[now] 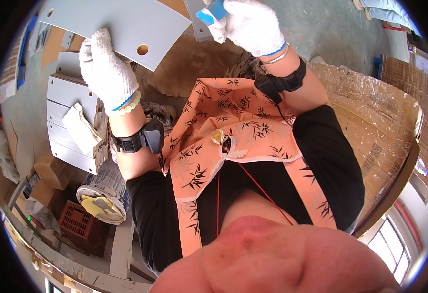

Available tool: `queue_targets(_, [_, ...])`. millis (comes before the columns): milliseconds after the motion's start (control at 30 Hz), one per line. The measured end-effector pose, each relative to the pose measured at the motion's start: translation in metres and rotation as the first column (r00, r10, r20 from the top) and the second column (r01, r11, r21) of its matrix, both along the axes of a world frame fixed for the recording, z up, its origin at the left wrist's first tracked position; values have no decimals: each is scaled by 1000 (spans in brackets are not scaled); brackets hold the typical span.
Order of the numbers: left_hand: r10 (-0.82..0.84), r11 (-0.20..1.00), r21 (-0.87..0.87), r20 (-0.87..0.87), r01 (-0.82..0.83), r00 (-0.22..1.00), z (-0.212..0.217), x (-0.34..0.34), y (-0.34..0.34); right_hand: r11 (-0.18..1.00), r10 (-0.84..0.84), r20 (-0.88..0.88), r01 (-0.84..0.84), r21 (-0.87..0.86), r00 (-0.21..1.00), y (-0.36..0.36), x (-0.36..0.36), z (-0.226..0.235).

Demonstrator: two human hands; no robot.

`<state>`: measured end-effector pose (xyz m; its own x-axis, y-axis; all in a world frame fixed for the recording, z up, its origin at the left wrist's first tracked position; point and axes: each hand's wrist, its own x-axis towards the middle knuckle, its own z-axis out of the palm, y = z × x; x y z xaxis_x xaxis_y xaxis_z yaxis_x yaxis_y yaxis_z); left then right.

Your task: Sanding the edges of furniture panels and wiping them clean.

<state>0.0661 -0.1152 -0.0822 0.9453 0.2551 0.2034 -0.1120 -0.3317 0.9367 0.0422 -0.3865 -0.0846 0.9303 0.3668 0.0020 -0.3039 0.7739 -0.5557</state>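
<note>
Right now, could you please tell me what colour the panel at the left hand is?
The panel is light grey; the head view shows it best.

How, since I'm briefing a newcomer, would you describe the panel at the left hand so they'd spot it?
From the peach leaf-print apron, go up and left to the white-gloved left hand. The grey panel lies at its fingertips. Its round corner hole looks far larger than the small ones in the stacked grey boards nearby.

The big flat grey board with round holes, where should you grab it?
Probably by the long near edge, coming from the person's side, thumb above and fingers below: the flat grey board looks thin, and that edge faces the person, where the white-gloved left hand is.
</note>
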Motion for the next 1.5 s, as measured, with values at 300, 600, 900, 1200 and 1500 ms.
queue_targets(300, [43,921,-388,25,-30,999,7,-2,-19,994,-26,6,26,107,1000,11,-3,6])
queue_targets(600, [88,889,-456,117,-25,989,13,-6,-19,990,-141,-92,141,-11,986,13,-6,-3])
queue_targets(900, [38,863,-505,113,25,993,15,-7,-26,964,-227,-26,221,-147,973,26,-13,-3])
queue_targets(1200, [58,968,-252,196,-7,979,2,-10,-27,945,-284,-73,266,-190,956,31,-8,-2])
queue_targets(1500, [71,917,-399,190,11,979,14,-15,-35,966,-259,-41,259,-4,965,21,-5,-2])
